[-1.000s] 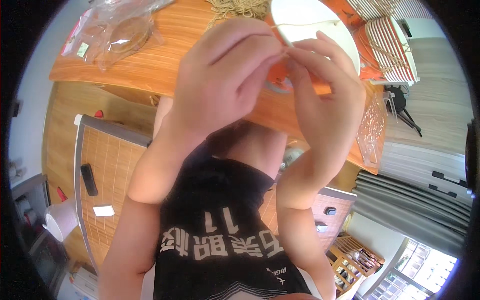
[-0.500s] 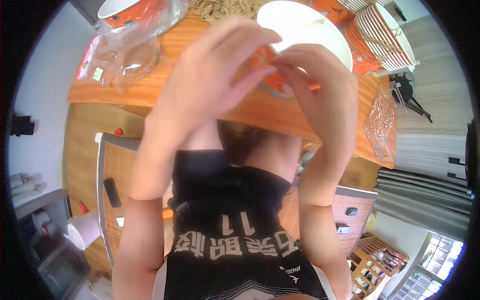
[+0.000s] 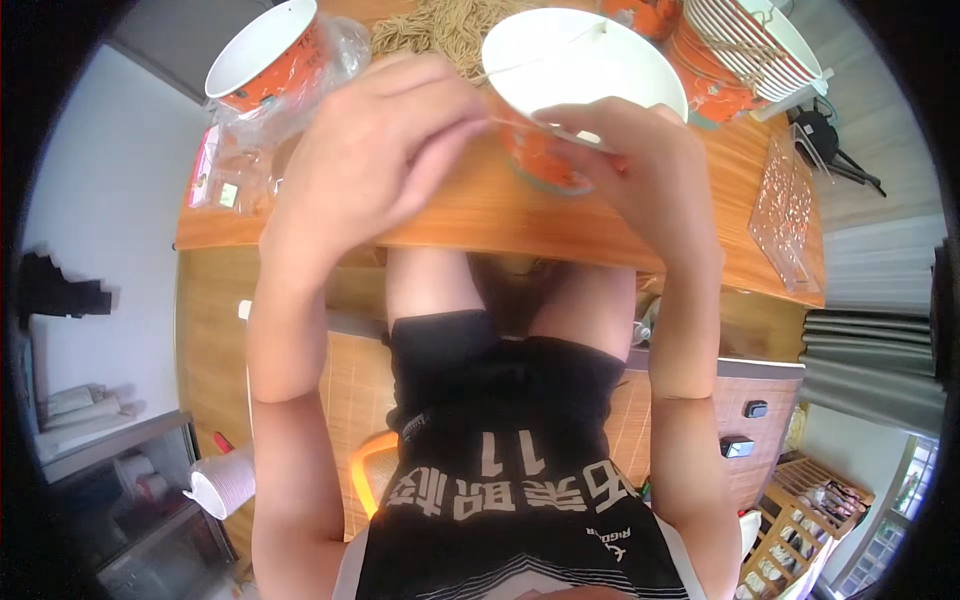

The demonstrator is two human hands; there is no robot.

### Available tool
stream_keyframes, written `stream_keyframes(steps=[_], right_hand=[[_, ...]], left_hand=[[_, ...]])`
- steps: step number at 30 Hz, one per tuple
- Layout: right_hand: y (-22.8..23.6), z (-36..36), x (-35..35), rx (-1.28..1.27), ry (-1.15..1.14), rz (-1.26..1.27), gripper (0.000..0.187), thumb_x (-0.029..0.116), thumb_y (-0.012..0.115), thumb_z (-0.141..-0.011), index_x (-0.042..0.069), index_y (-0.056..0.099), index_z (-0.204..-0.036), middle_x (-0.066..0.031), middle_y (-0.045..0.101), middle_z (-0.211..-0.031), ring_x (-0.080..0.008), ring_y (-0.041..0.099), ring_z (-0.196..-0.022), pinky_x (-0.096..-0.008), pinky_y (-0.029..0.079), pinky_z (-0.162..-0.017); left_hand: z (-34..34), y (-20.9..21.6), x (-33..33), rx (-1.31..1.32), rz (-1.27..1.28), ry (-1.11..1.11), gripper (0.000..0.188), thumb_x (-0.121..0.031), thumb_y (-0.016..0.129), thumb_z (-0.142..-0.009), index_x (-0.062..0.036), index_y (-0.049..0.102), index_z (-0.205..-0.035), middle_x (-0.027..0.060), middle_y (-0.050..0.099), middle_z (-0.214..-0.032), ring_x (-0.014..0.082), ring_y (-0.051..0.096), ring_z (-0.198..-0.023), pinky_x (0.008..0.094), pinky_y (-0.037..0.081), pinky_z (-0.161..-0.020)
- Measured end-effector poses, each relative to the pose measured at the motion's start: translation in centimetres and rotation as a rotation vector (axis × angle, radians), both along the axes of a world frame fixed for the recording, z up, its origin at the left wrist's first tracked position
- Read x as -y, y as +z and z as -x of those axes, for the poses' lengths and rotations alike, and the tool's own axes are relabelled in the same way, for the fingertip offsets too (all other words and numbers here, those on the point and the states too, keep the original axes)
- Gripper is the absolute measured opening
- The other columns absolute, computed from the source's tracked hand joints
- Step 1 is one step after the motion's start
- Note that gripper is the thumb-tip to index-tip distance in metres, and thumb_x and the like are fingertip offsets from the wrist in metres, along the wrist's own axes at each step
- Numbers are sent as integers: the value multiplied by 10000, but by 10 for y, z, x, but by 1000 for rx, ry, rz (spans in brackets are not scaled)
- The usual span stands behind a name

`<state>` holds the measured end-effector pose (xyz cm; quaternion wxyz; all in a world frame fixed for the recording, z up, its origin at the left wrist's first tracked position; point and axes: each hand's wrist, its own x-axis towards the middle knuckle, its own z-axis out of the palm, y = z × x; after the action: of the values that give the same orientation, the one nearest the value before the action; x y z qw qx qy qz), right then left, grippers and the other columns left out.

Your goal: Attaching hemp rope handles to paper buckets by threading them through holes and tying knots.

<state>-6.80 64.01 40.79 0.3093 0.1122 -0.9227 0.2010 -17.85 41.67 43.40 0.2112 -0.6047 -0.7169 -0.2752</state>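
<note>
An orange paper bucket [image 3: 535,160] with a white inside stands on the wooden table in front of me. Close to its left side, my left hand [image 3: 375,145] is closed, thumb and fingers pinching a thin tan string [image 3: 508,122]. The string stretches toward my right hand [image 3: 640,165], whose fingers are bent together at the bucket's near rim and seem to hold its other end. Another stretch of string crosses the bucket's opening, reaching a small knot-like spot on the far rim. My right fingertips are partly hidden.
Behind the bucket lies a heap of tan strings [image 3: 445,30]. Nested orange buckets [image 3: 720,60] with strings are at right; another bucket [image 3: 265,60] sits in clear plastic at left. A clear sheet [image 3: 785,215] lies by the table's right edge.
My hands have moved apart, the left one going left, and the string between them now shows stretched. The view has shifted slightly.
</note>
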Motion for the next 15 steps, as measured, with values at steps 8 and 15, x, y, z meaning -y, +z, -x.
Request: stream_keyframes(steps=[8,15], right_hand=[[-3,-2,-2,116,13,166,260,187,726,-850,192,758,-1108,-73,733,-790,-250,700,-674,-354,514,-671],[-5,1,-16,-36,5,-90,299,293,791,-794,165,751,-1061,-29,718,-774,-251,672,-766,-443,464,-986]], left_hand=[[-3,-1,1,31,-58,61,63,-38,702,-839,-31,662,-887,119,633,-851,325,616,-788,394,508,-696],[-4,6,7,166,-98,146,70,-42,727,-822,-28,661,-841,91,651,-820,276,625,-783,347,485,-691]])
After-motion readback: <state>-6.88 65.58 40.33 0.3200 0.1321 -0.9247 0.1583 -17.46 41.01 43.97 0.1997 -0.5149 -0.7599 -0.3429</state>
